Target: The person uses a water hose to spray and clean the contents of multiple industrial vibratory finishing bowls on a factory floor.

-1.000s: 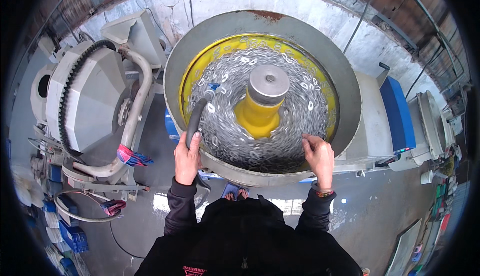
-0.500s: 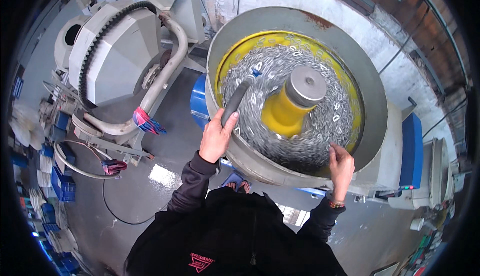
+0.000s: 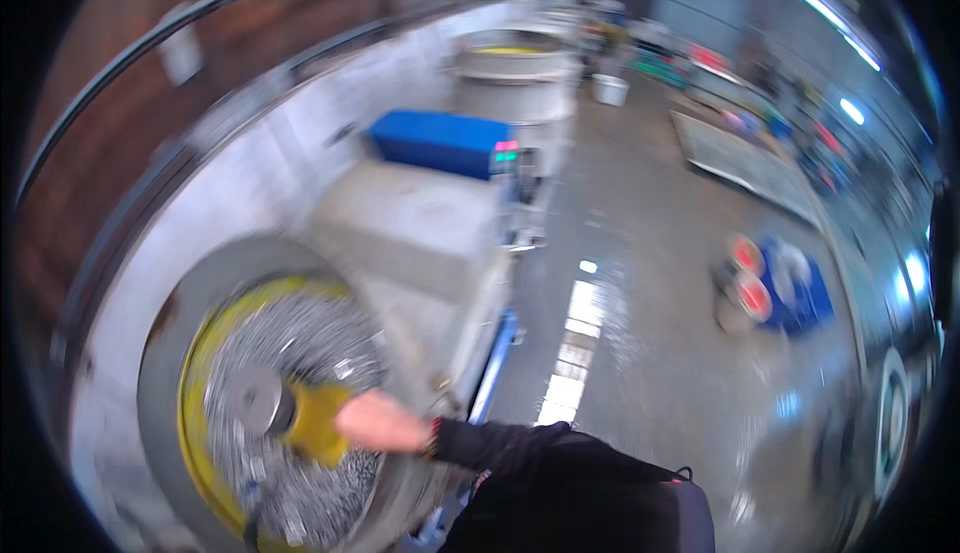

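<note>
My right hand reaches over the rim of a round vibrating tub, beside its yellow centre post with a grey cap. Motion smears its fingers, so I cannot make out whether they hold anything. Many small silvery metal pieces fill the tub around the post, inside a yellow lining. A dark hose shows over the tub at the lower edge. My left hand is out of the picture.
A blue box with red and green lights stands beyond the tub, with another round tub farther along the wall. Across the wet floor are a blue crate, red-topped buckets and a white bucket.
My view has swung to the right, so the tub now lies at lower left. My left hand, which gripped the hose, has gone out of view. The right hand stays over the tub.
</note>
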Available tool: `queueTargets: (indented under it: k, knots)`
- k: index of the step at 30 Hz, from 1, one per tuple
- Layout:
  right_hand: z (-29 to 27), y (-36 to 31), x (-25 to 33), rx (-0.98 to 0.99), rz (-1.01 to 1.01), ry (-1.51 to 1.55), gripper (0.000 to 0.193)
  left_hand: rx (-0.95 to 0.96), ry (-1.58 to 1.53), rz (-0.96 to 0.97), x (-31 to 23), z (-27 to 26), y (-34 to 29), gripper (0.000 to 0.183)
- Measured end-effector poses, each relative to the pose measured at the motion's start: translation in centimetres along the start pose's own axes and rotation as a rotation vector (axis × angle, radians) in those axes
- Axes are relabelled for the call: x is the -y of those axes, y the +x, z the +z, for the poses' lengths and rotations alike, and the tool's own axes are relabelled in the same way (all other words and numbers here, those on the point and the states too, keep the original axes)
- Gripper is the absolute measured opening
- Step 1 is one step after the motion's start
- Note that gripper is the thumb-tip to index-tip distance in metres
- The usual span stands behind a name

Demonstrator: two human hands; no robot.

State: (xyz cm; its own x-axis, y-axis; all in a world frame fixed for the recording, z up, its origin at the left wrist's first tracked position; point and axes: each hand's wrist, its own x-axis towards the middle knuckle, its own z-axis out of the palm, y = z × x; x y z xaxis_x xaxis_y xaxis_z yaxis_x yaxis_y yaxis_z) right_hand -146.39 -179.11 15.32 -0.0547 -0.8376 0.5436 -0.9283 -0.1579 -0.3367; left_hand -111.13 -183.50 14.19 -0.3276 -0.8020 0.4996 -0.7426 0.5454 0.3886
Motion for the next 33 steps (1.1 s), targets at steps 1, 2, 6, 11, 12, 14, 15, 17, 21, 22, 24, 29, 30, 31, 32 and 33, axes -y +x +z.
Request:
queueTargets:
  k: [1, 2, 6, 11, 12, 14, 15, 17, 21, 22, 24, 29, 30, 31, 32, 33]
  knots:
    - [2.8, -1.2, -0.4, -0.099, -0.063, 0.023, 0.008, 0.065, -0.268, -0.201, -2.2, 1.2, 2.2, 0.048]
    - [3.1, -1.7, 0.1, -0.315, -0.169, 0.118, 0.013, 0.117, -0.551, -0.471, -5.1, 2.2, 4.6, 0.048]
    - [6.0, -1.7, -0.1, -0.317, -0.158, 0.036, 0.013, 0.339, -0.674, -0.45, -12.4, 8.0, 9.2, 0.048]
    - [3.3, 1.5, 1.3, 0.057, 0.085, 0.032, 0.018, 0.534, -0.693, -0.33, -17.4, 11.5, 12.0, 0.048]
    - [4.1, 1.9, 1.2, 0.093, 0.123, 0.042, 0.017, 0.556, -0.694, -0.314, -17.9, 12.0, 12.3, 0.048]
    - [5.1, 2.3, 1.0, 0.172, 0.175, 0.074, 0.016, 0.598, -0.696, -0.297, -18.4, 12.8, 12.9, 0.049]
    - [5.3, 2.2, 0.9, 0.175, 0.183, 0.078, 0.016, 0.614, -0.696, -0.287, -18.7, 13.1, 13.1, 0.049]
    - [5.4, 2.0, 0.8, 0.092, 0.263, 0.048, 0.015, 0.635, -0.707, -0.284, -19.2, 13.5, 13.5, 0.049]
    - [5.6, 2.0, -0.2, 0.034, 0.078, -0.038, 0.015, 0.647, -0.719, -0.288, -19.2, 13.7, 14.0, 0.049]
    - [6.3, 1.9, -0.8, -0.024, 0.009, -0.043, 0.015, 0.651, -0.72, -0.285, -19.1, 13.8, 14.1, 0.049]
    - [6.8, 1.5, -0.8, -0.068, -0.046, -0.044, 0.015, 0.667, -0.722, -0.293, -19.0, 14.0, 14.2, 0.05]
    - [6.4, 1.2, -0.5, -0.065, 0.11, 0.071, 0.014, 0.696, -0.718, -0.298, -18.2, 14.4, 14.6, 0.05]
    - [6.3, 1.2, -0.6, -0.066, 0.116, 0.071, 0.014, 0.695, -0.721, -0.298, -18.1, 14.3, 14.6, 0.05]
    - [6.2, 1.2, -0.6, -0.078, 0.076, -0.003, 0.014, 0.698, -0.718, -0.298, -18.0, 14.3, 14.6, 0.05]
    - [6.0, 1.3, -0.7, -0.088, 0.034, -0.08, 0.014, 0.703, -0.722, -0.298, -18.0, 14.4, 14.6, 0.05]
    - [5.9, 1.3, -0.8, -0.087, 0.036, -0.083, 0.014, 0.706, -0.724, -0.301, -17.9, 14.4, 14.6, 0.05]
